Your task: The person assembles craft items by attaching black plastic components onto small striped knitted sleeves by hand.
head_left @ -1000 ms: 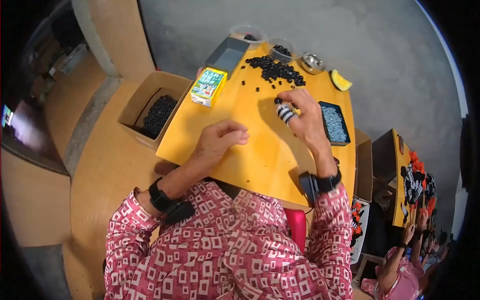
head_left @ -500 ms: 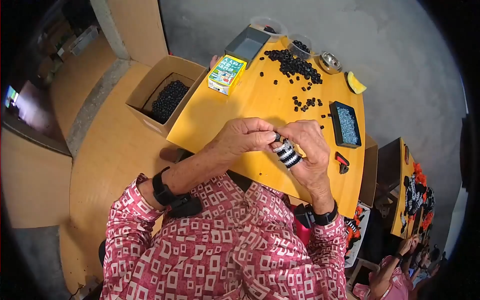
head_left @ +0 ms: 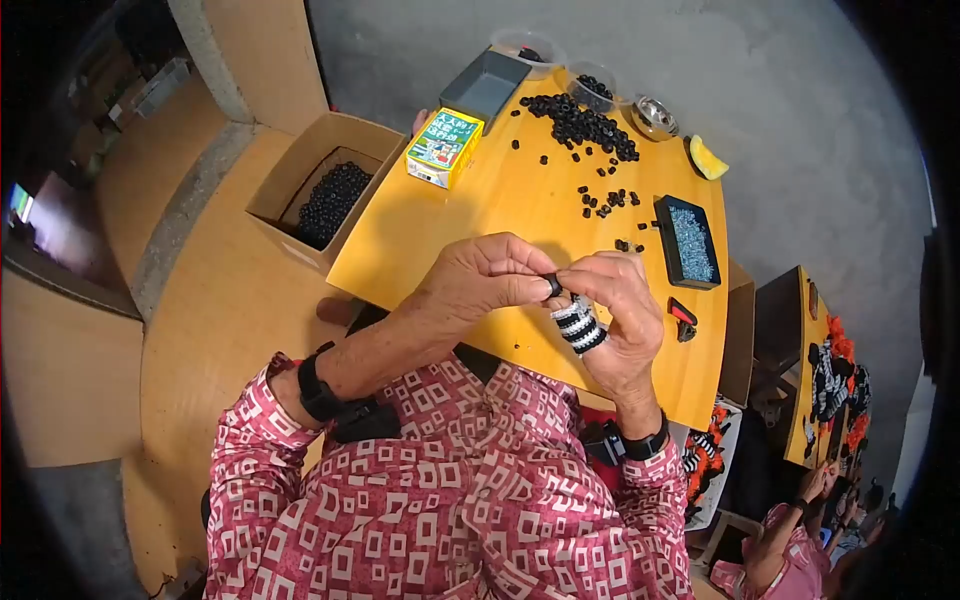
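Both hands meet above the front part of the yellow table (head_left: pixel 480 215). My left hand (head_left: pixel 480 278) pinches a small black cylindrical piece (head_left: pixel 553 285) between thumb and fingertips. The fingertips of my right hand (head_left: pixel 628 325) close on the same piece from the other side. A black-and-white striped knitted cover (head_left: pixel 580 329) wraps the thumb of my right hand. Similar black pieces (head_left: pixel 590 130) lie in a heap farther back, with several strays nearer. The exact shape of the held piece is partly hidden by my fingers.
A cardboard box (head_left: pixel 290 250) of black pieces stands left, beside a yellow carton (head_left: pixel 443 150) and grey tray (head_left: pixel 486 88). To the right are a black tray (head_left: pixel 690 262) of pale bluish bits, a red-and-black tool (head_left: pixel 683 320), a metal bowl (head_left: pixel 655 117) and a yellow wedge (head_left: pixel 708 160).
My right fingers have shifted to grip the black piece from the right. A few more black pieces show on the table beyond my right hand. The view has shifted slightly.
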The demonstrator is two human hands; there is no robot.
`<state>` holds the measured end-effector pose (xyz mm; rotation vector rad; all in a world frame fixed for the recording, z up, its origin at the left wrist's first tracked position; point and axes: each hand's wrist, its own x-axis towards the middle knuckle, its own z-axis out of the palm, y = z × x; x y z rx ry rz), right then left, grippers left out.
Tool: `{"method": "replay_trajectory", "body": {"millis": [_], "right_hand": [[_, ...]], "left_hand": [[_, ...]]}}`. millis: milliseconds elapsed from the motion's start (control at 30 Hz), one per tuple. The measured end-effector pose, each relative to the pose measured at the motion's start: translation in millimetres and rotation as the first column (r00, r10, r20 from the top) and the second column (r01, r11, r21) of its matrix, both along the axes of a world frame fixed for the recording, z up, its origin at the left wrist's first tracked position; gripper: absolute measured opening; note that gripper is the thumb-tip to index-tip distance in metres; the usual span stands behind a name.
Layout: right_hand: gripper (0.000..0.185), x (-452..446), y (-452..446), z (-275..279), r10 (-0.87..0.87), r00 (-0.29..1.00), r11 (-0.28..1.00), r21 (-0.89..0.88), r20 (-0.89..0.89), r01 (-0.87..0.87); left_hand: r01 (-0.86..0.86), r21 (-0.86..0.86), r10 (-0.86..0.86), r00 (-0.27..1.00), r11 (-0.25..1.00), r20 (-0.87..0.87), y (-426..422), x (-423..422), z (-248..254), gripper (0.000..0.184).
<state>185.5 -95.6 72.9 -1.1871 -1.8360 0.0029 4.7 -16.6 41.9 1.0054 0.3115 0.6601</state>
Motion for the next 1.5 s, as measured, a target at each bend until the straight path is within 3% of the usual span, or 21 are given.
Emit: {"method": "replay_trajectory", "body": {"millis": [100,267,567,667,767,1000,1067,1100,1167,1300,1400,1467,1500], "right_hand": [[0.025,-1,-4,3,-0.010,1.000,1.000,0.009,-0.007,0.010],[0.021,0,-9,6,0.012,0.996,1.000,-0.009,-0.091,-0.013],[0.022,4,-8,-6,0.024,0.957,0.990,-0.127,-0.288,-0.063],[0.026,-4,-9,-2,0.015,0.969,0.993,-0.112,-0.247,-0.044],[0.029,0,-9,-4,0.039,0.993,0.989,-0.138,-0.114,-0.054],[0.026,0,-11,-3,0.062,0.986,0.989,-0.122,-0.155,-0.082],[0.027,1,-12,-3,0.075,0.963,0.985,-0.130,-0.260,-0.112],[0.027,2,-13,-3,0.072,0.962,0.986,-0.128,-0.263,-0.109],[0.027,4,-12,-6,0.093,0.928,0.978,-0.140,-0.361,-0.152],[0.028,3,-14,-8,0.078,0.892,0.965,-0.191,-0.446,-0.181],[0.028,3,-13,-11,0.072,0.893,0.958,-0.217,-0.445,-0.185],[0.029,3,-12,-13,0.057,0.868,0.949,-0.245,-0.493,-0.201],[0.029,5,-12,-14,0.054,0.870,0.950,-0.243,-0.489,-0.196]], "left_hand": [[-0.032,0.027,0.032,0.999,0.999,0.002,-3,-1,3,0.020],[-0.075,0.226,0.083,0.996,0.971,-0.029,-8,-5,9,0.023],[-0.137,0.270,0.151,0.988,0.953,-0.031,-12,-1,10,0.018],[-0.133,0.196,0.123,0.991,0.972,0.061,-12,2,6,0.017],[-0.127,0.236,0.134,0.991,0.964,-0.017,-11,0,2,0.015],[-0.085,0.103,0.095,0.991,0.991,-0.091,-10,-23,8,0.012],[0.265,0.281,-0.117,0.884,0.922,-0.452,-1,-50,16,0.020],[0.270,0.282,-0.119,0.882,0.921,-0.455,0,-61,19,0.020],[0.458,0.322,-0.154,0.739,0.828,-0.656,2,-79,17,0.027],[0.523,0.314,-0.160,0.676,0.793,-0.719,5,-98,-8,0.025],[0.501,0.360,-0.062,0.645,0.787,-0.762,7,-101,-13,0.033],[0.610,0.625,0.020,0.708,0.487,-0.706,14,-102,-32,0.040],[0.609,0.629,0.019,0.711,0.483,-0.703,10,-102,-35,0.040]]}}
